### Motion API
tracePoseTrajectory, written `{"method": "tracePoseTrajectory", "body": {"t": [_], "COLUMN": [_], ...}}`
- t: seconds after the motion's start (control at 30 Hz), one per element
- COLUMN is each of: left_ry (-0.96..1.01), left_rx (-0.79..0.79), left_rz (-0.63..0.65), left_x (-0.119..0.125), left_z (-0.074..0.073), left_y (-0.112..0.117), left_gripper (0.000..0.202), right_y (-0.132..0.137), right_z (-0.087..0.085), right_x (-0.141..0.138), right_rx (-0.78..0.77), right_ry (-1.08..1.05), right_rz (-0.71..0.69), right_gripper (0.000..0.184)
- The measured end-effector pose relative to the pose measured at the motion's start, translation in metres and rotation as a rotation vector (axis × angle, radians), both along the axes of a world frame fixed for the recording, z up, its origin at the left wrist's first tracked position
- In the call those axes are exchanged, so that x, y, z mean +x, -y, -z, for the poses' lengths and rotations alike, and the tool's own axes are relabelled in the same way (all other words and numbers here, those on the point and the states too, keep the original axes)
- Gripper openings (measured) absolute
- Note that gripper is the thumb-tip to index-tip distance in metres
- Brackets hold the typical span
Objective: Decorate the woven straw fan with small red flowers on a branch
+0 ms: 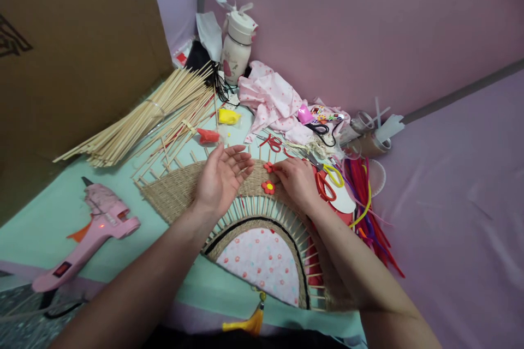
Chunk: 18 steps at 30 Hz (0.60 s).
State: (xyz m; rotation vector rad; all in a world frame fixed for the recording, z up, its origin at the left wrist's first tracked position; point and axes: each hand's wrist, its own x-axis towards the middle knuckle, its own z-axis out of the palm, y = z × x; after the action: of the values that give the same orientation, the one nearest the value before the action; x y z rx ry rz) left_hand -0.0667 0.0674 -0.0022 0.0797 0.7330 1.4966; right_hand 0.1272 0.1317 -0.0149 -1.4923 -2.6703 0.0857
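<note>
A semicircular fan of woven twine and thin sticks (174, 188) lies on the table, with a flower-print fabric panel (262, 256) at its inner part. On the woven band sits a red clay flower with a yellow centre (268, 187). Just above it is a smaller red flower (268, 167), pinched at its right edge by the fingertips of my right hand (295, 181). My left hand (223, 180) hovers over the band, palm turned up and fingers apart, holding nothing. A yellow tassel (249, 323) hangs from the fan's lower edge.
A pink glue gun (96, 229) with a lit orange light lies left. Behind are bundled sticks (151, 114), red clay (208, 136), yellow clay (228, 116), a bottle (237, 46) and printed cloth (270, 98). Red-handled scissors (325, 185) and pipe cleaners (360, 185) lie right.
</note>
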Motion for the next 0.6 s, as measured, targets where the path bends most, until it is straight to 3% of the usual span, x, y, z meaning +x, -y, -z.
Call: {"method": "tracePoseTrajectory", "body": {"t": [0.07, 0.13, 0.27, 0.4, 0.5, 0.6], "left_ry": [-0.050, -0.240, -1.061, -1.830, -2.107, -2.209], "left_rx": [0.016, 0.039, 0.222, 0.381, 0.378, 0.419], "left_rz": [0.003, 0.006, 0.123, 0.467, 0.651, 0.676], "left_x": [0.002, 0.004, 0.011, 0.020, 0.028, 0.034], "left_z": [0.002, 0.006, 0.009, 0.004, 0.000, 0.002], "left_y": [0.001, 0.002, 0.003, -0.004, -0.013, -0.019], "left_gripper": [0.032, 0.027, 0.014, 0.029, 0.033, 0.035], "right_y": [0.001, 0.002, 0.005, 0.006, 0.007, 0.011], "right_z": [0.000, -0.001, -0.004, -0.004, -0.005, -0.009], "right_x": [-0.001, -0.003, -0.004, -0.003, 0.000, 0.004], "right_rx": [0.003, 0.009, 0.023, 0.001, -0.008, 0.017], "right_ry": [0.012, 0.030, 0.051, 0.042, 0.017, 0.017], "right_rz": [0.015, 0.012, 0.017, 0.012, 0.029, 0.033], "right_gripper": [0.014, 0.013, 0.016, 0.019, 0.019, 0.022]}}
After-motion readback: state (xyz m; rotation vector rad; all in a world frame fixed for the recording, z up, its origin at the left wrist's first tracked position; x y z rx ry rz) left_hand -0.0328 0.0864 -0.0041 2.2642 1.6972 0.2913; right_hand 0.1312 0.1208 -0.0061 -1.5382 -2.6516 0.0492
